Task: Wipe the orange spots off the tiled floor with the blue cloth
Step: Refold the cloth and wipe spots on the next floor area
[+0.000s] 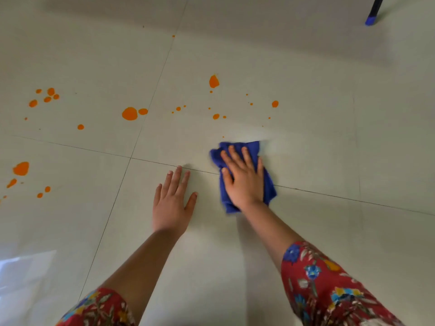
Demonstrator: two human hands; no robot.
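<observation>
My right hand [243, 178] lies flat on the crumpled blue cloth [254, 149], pressing it to the pale tiled floor [317, 142] across a grout line. My left hand [171, 203] rests palm down on the bare tile just left of the cloth, fingers spread, holding nothing. Orange spots sit beyond and to the left: a large drop [214, 81] straight ahead, a big blob [129, 113] at centre left, a cluster [47, 96] at far left, and another patch [21, 168] by the left edge. Small specks [275, 104] lie ahead right of the cloth.
A dark furniture leg with a blue foot [371, 20] stands at the top right. Grout lines [353, 200] cross the floor. A bright glare patch [26, 267] shows at the lower left. My floral red sleeves [329, 290] fill the bottom corners.
</observation>
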